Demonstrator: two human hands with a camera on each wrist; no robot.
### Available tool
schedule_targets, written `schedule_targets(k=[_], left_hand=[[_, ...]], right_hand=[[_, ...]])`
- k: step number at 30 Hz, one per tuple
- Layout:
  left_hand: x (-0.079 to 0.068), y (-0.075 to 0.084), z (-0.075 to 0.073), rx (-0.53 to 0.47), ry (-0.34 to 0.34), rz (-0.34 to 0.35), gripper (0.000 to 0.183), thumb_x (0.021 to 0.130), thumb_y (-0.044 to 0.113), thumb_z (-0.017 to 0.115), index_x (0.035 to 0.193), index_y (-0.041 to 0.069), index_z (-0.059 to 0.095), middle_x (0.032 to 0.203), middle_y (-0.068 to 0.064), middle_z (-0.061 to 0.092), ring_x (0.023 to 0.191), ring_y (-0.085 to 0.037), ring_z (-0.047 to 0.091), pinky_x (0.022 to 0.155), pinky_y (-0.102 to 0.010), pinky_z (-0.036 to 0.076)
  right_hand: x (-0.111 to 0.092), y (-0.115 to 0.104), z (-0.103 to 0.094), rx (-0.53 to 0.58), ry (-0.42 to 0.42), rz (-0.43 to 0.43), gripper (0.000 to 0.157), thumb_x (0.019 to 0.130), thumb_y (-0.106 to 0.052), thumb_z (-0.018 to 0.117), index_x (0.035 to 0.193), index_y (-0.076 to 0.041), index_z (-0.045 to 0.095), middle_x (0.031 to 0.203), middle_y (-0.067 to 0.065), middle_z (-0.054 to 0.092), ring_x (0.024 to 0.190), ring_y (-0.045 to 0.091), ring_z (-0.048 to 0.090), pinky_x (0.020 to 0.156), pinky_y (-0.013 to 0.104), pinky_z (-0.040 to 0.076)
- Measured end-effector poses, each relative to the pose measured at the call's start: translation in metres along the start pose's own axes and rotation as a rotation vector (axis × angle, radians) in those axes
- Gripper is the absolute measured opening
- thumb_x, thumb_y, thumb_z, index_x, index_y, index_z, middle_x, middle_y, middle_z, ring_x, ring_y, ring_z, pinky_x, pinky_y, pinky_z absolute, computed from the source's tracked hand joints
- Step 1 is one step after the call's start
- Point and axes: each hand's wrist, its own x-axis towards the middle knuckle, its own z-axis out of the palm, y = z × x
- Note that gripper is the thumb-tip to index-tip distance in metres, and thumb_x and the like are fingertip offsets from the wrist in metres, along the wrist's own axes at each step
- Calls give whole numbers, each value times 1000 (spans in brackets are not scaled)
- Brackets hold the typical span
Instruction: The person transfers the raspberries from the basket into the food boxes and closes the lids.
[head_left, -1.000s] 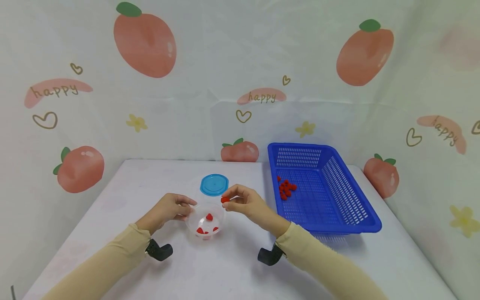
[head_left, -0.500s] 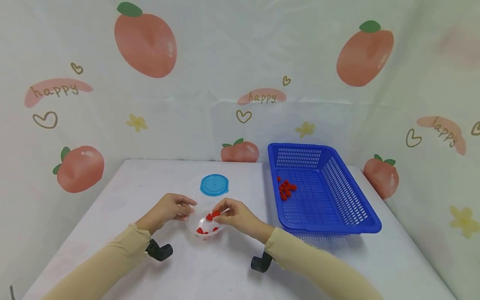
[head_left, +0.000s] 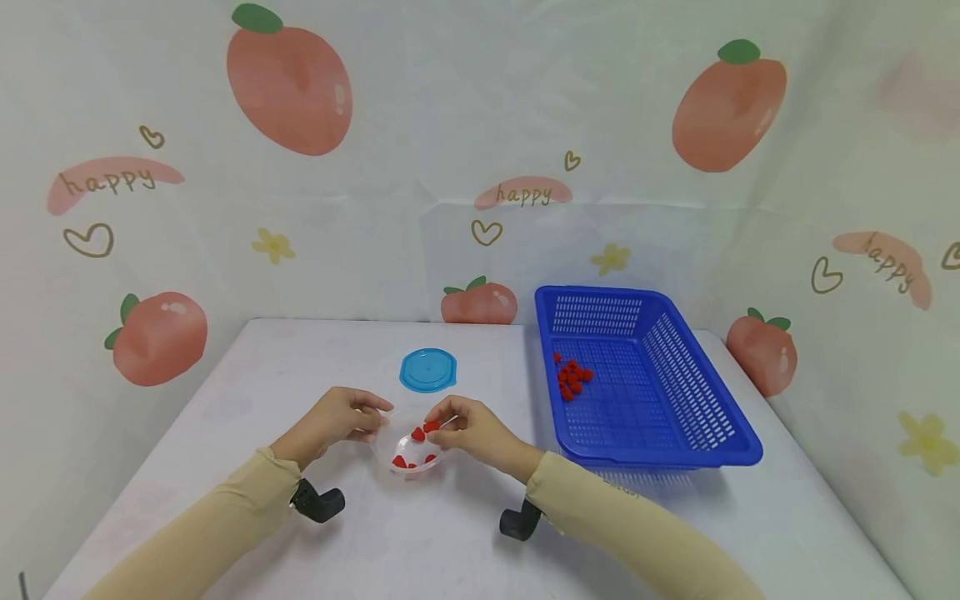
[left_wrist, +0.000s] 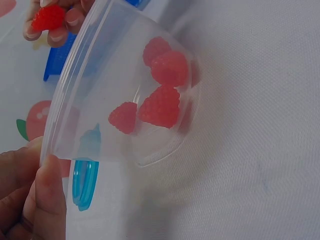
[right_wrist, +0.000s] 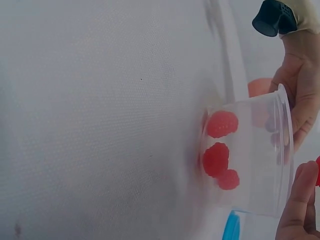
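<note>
My R hand (head_left: 480, 435) is in from the right: a sec ago it's out past the far-right rim of the clear tub (right_wrist: 252, 170), now it's over the tub's right side, hardly shifting in the last half-sec. So the raspberry (left_wrist: 48, 18) is at the mouth but prob. not delivered: thumb + fingertips still pinch it, gap narrow, just berry-wide. Inside, low down, same 4 berries (left_wrist: 161, 106) as before. L hand (head_left: 337, 417) stays put, thumb & fingers gripping the rim, far-left side.

Held berry's long axis runs approx. left-right in the head view; which end's the tip, can't tell, fingers cover part. One of the 4 seems tip-up, narrow end away from the floor. Tub looks upright on the table (head_left: 450, 550), mouth up.

Blue lid (head_left: 428, 371) lies flat, just far of the tub; blue basket (head_left: 690, 367) is to the right w/ more berries, bunched at its left side.
</note>
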Motion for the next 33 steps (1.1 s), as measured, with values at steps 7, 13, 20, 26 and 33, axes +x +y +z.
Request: schedule_targets(k=[7, 13, 20, 26, 33], left_hand=[[-2, 1, 0, -5, 2, -4, 29, 86, 7, 70, 114, -1, 67, 89, -9, 63, 69, -17, 60, 69, -26, 58], [-2, 2, -1, -10, -1, -1, 30, 86, 8, 70, 114, -2, 67, 89, -10, 64, 70, -16, 61, 68, -25, 59], [0, 0, 0, -14, 5, -8, 30, 86, 8, 71, 114, -2, 67, 89, -10, 63, 69, -16, 60, 68, -26, 59], [0, -1, 0, -23, 4, -5, 30, 86, 6, 69, 114, -2, 67, 89, -10, 63, 69, -16, 60, 68, -26, 59], [0, -1, 0, -19, 6, -7, 29, 86, 5, 69, 114, -2, 67, 88, -10, 64, 69, -16, 60, 68, -26, 59]], right_hand=[[2, 0, 1, -35, 1, 19, 18, 87, -10, 71, 104, -5, 65, 98, 4, 63, 77, 14, 62, 76, 26, 57], [1, -1, 1, -47, -3, 29, 19, 87, -13, 71, 104, -6, 65, 96, 3, 63, 77, 13, 61, 75, 24, 56], [0, -3, 1, -46, -5, 25, 20, 87, -12, 71, 105, -5, 66, 95, 3, 63, 76, 13, 60, 73, 23, 55], [0, -3, 1, -29, -13, 25, 21, 87, -11, 70, 106, -3, 65, 96, 3, 64, 76, 13, 61, 74, 23, 55], [0, -3, 1, -26, -15, 32, 21, 87, -11, 70, 106, -3, 66, 99, 5, 65, 77, 14, 61, 74, 23, 56]])
